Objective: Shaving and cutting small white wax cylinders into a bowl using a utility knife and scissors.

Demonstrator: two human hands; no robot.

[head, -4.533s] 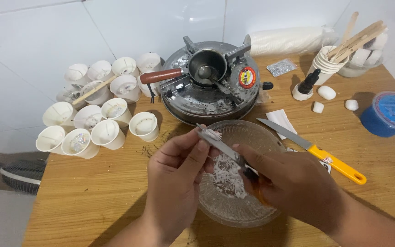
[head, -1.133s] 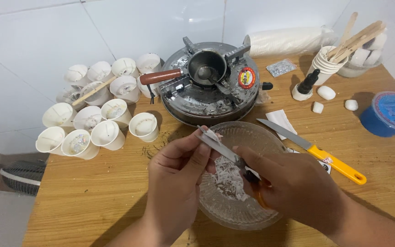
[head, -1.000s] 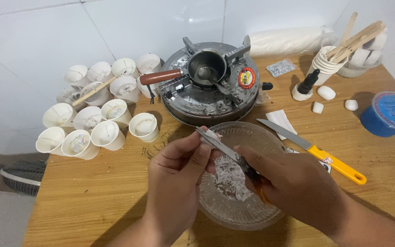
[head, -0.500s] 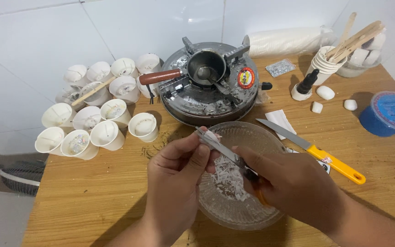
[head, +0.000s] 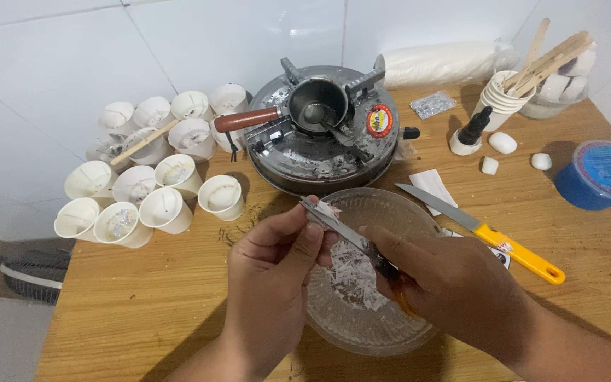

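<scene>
My right hand (head: 454,290) grips a knife (head: 344,230) by its handle, blade pointing up-left over a clear glass bowl (head: 383,205). My left hand (head: 274,276) pinches a small white piece of wax against the blade near its tip. White shavings (head: 351,272) lie in the bottom of the bowl, partly hidden by both hands.
A round metal stove (head: 327,138) carries a small pot (head: 316,110) with a red-brown handle. Several white paper cups (head: 153,184) stand at the left. A yellow-handled knife (head: 486,237) lies right of the bowl. A blue tub (head: 602,173), wooden sticks and white lumps sit at the far right.
Both hands stay over the bowl with only slight shifts of the blade and fingers. The heap of white shavings in the bowl has changed a little.
</scene>
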